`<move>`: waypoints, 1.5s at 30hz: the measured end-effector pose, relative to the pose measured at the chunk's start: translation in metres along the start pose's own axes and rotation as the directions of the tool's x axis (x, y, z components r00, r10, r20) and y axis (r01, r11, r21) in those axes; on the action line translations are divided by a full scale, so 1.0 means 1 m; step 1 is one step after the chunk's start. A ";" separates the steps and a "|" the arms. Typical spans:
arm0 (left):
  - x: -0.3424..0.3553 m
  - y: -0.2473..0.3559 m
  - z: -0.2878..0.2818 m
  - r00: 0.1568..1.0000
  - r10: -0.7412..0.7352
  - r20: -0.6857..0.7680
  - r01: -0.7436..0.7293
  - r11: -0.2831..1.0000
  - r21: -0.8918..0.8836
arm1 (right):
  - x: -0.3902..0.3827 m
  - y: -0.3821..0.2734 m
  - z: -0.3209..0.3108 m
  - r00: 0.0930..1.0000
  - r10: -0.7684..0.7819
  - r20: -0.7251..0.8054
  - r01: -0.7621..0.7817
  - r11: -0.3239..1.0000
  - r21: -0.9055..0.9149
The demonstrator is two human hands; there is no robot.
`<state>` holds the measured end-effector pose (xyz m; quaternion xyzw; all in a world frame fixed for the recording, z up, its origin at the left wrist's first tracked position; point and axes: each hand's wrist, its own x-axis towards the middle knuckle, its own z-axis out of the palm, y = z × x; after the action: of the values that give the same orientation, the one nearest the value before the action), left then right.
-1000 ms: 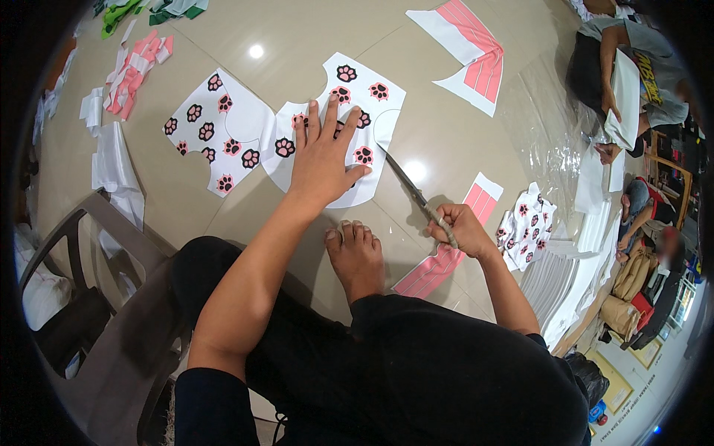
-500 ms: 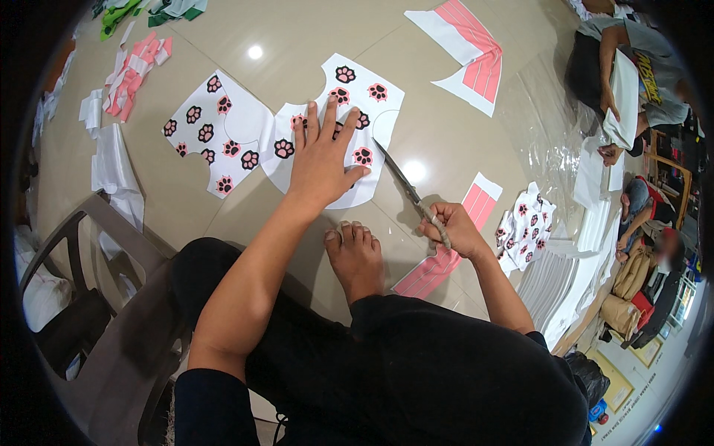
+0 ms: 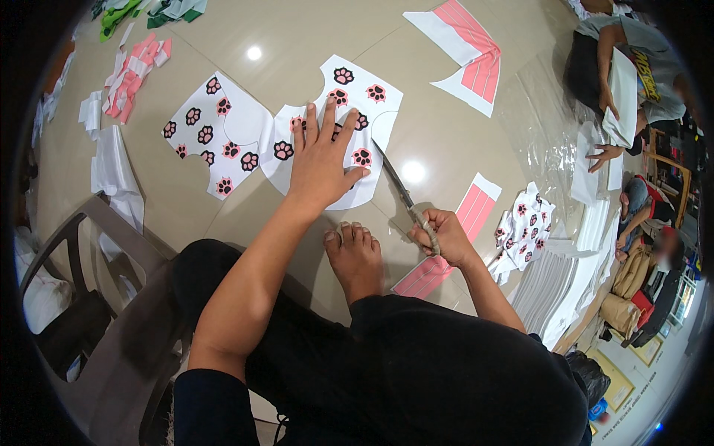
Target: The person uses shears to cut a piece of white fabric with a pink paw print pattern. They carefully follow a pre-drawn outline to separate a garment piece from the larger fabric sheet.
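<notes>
My left hand lies flat, fingers spread, on a white fabric piece printed with pink and black paws. In my right hand is a pair of large scissors with wrapped handles. Their blade tips meet the fabric's right edge, beside a curved line drawn there. Whether the lower blade is under the cloth is hidden. A second paw-print piece spreads out to the left and touches the first. Below my right hand a pink striped strip rests on the tiled floor, and another pink strip is just beyond it.
Pink and white scraps lie at far left, near a grey plastic chair. My bare foot is close below the fabric. To the right are a bunched paw-print piece, stacked white sheets and a co-worker handling white material.
My right hand has shifted slightly left and down, and the scissors have closed a little, their tips still at the fabric edge. My left hand stays put. The co-worker's lower hand has spread out.
</notes>
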<state>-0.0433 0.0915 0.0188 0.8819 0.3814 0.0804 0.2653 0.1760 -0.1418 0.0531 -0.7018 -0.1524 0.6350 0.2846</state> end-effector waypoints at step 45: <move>-0.006 0.013 0.008 0.998 -0.056 -0.015 0.057 0.995 0.083 | 0.001 0.008 0.046 0.996 -0.082 -0.047 0.090 0.970 0.225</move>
<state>-0.0369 0.0767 0.0196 0.8805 0.4109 0.0626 0.2281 0.1304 -0.1382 0.0459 -0.6691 -0.1037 0.6222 0.3930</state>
